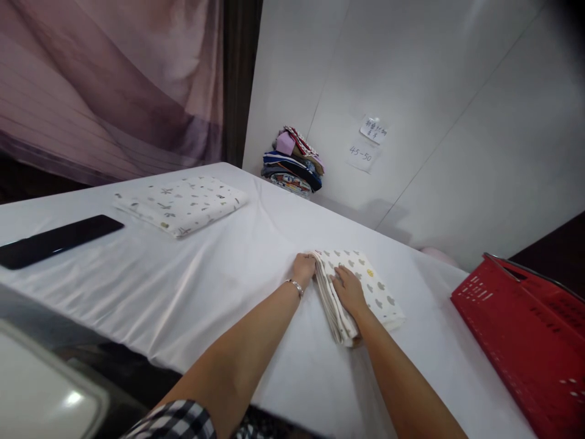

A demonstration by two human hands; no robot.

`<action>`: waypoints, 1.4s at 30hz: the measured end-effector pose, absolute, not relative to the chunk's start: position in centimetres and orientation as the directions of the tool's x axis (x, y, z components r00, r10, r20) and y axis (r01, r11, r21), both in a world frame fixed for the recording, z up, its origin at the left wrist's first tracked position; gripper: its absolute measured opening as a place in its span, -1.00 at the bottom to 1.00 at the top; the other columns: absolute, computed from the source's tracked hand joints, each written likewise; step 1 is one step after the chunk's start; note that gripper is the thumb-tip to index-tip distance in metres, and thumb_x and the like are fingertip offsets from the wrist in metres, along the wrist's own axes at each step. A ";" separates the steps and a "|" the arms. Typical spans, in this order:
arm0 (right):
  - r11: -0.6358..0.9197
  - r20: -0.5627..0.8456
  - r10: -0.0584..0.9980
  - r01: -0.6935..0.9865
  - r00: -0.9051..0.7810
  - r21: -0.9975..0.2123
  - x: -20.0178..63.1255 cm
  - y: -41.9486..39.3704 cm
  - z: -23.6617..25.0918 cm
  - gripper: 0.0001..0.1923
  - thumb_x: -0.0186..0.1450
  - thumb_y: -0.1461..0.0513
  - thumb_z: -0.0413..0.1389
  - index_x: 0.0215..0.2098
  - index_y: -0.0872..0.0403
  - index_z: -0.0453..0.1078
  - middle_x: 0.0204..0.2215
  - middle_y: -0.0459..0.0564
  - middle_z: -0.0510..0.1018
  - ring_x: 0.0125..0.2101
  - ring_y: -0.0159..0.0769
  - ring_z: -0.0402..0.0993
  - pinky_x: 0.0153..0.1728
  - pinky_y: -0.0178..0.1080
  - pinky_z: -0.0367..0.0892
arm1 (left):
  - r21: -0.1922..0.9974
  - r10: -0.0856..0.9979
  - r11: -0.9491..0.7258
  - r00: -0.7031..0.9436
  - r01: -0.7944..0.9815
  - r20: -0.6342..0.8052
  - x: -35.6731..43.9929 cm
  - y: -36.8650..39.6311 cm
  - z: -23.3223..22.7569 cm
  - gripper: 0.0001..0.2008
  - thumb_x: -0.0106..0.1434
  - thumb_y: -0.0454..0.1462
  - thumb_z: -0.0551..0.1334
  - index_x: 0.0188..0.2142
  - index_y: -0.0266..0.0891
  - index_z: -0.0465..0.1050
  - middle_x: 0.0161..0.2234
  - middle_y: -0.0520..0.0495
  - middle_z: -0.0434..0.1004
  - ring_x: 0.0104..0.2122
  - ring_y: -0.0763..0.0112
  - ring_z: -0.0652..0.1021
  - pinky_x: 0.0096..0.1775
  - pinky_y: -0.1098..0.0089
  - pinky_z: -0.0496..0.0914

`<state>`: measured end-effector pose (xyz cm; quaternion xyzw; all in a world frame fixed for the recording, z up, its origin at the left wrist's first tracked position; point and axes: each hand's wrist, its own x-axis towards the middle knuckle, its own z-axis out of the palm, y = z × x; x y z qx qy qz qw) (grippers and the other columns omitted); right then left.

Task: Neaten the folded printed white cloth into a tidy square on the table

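Left fingers (309,261) grip folded cloth (373,296); right fingers (342,275) lie spread upon it. Right of them: red basket (525,332). Left: black phone (66,239), second cloth (189,204).

Near cloth (373,285): white, grey motifs, 1 yellow. Far cloth (187,204): white, mostly grey print. Basket (525,329): red. Sleeve (176,421): black-white check.

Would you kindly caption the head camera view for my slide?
Left hand at the edge, right hand atop a folded printed cloth on a white tablecloth.
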<state>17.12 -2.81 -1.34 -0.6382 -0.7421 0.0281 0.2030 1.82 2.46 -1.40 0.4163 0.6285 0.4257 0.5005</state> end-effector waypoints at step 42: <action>0.254 0.010 0.964 0.906 -0.266 -0.339 14.8 -5.6 0.3 -0.40 0.29 0.06 -0.04 0.26 0.01 0.07 0.29 0.03 0.03 0.29 -0.17 -0.15 0.24 0.10 -0.26 | 0.866 0.998 0.047 -0.049 0.498 -0.025 -1.3 4.5 -1.8 -0.90 0.04 -0.39 0.20 -0.39 -0.26 0.41 -0.35 -0.10 0.55 -0.35 0.35 0.51 -0.35 0.45 0.29</action>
